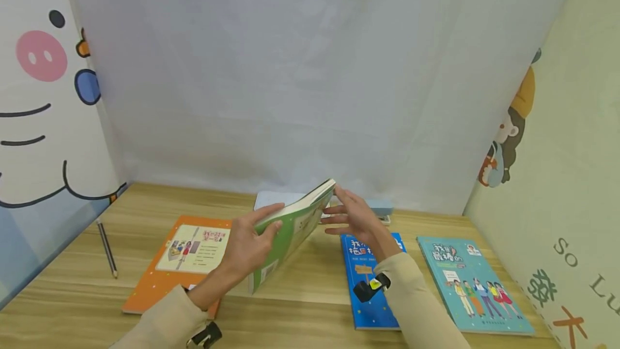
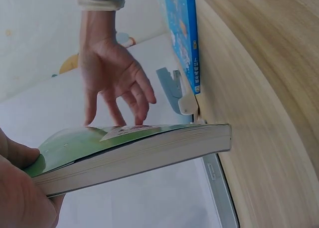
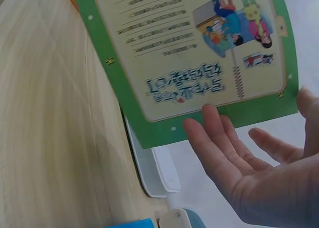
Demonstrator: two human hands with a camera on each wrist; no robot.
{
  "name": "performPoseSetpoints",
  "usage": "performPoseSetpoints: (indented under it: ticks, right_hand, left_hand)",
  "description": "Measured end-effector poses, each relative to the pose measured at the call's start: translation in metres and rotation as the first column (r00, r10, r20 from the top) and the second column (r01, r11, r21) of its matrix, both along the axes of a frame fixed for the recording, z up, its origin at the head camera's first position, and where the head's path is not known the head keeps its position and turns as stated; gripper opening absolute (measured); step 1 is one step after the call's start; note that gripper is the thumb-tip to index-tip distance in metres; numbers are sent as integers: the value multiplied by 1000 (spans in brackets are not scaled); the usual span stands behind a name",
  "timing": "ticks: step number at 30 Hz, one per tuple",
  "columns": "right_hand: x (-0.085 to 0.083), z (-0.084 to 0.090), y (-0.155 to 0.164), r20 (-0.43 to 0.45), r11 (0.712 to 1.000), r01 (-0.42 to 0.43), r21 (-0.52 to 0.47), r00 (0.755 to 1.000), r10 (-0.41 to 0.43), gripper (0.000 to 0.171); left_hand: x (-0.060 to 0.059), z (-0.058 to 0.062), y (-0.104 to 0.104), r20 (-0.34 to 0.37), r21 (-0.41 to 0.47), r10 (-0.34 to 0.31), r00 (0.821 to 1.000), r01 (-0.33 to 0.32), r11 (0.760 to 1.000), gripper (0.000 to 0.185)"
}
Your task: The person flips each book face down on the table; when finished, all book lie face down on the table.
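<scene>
The left hand has its grip clamped on a green book, tilted above the middle of the table. The right hand, grip apart, spreads its fingers at the book's farther end; an orange book lies toward the table's left edge, a teal book near its right.

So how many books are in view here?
4: orange book at left, green book in the left hand, blue book partly behind the right sleeve, teal book at far right.
</scene>
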State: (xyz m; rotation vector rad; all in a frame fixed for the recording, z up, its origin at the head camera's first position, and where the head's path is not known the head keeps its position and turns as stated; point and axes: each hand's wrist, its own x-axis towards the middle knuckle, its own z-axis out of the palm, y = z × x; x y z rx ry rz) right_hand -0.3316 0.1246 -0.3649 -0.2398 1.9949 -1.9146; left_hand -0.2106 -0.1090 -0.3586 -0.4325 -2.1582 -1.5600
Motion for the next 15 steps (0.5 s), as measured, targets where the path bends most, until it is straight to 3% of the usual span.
performPoseSetpoints:
  ticks: [8,15]
  right_hand:
    - [-1,-16,3,11,999,-3,-35,1000,4,69]
    - [0,-31,-1,-1,987,-65,-148,998,66,62]
  left_hand:
    - [1,10,-3,28,58,13,1000,-14,998,37]
    - [2,18,-2,25,90,24,999,-26,996,38]
